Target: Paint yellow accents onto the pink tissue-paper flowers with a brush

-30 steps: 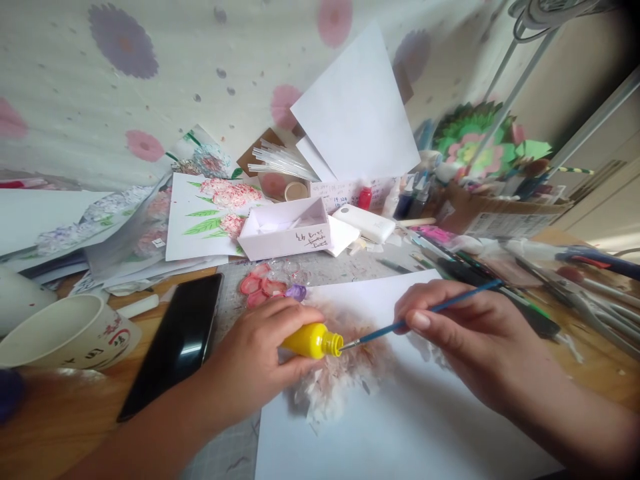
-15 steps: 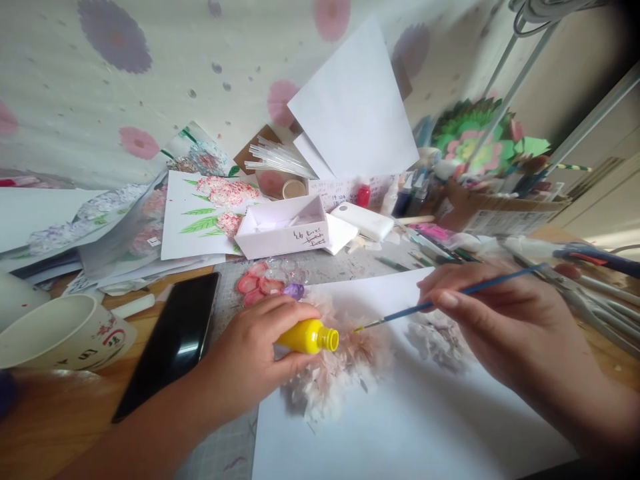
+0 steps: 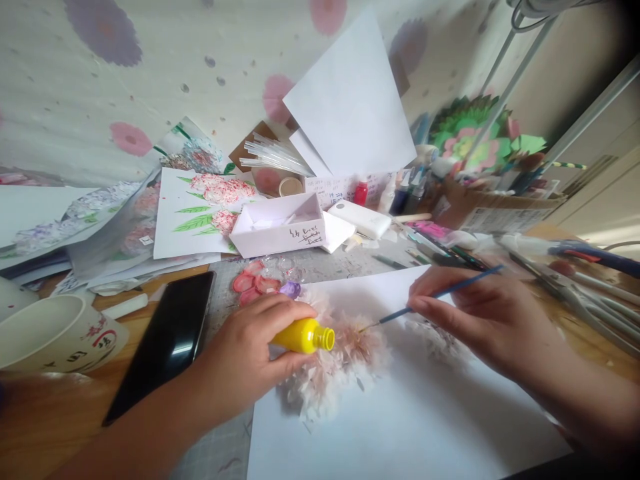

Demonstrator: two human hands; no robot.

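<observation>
One phone (image 3: 165, 343) lies near a cup (image 3: 73, 343); right hand (image 3: 483, 327) partly hides petals (image 3: 441, 343), perhaps.

Light: soft, fairly bright, cool; source direction uncertain
White sheet (image 3: 340, 440): broad, soft-edged grey shadow below the right hand (image 3: 475, 313)
Phone (image 3: 160, 347): pale glare on black glass
Yellow bottle (image 3: 300, 335): small highlights
Petals (image 3: 360, 347): hazy, fine detail lost
Cup (image 3: 103, 337): stretched by wide lens
Left and right margins: smeared
Top right corner: nearly black

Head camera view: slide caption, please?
Left hand holds a tilted, open yellow bottle; right hand holds a blue brush, its tip at a pale pink flower.
</observation>
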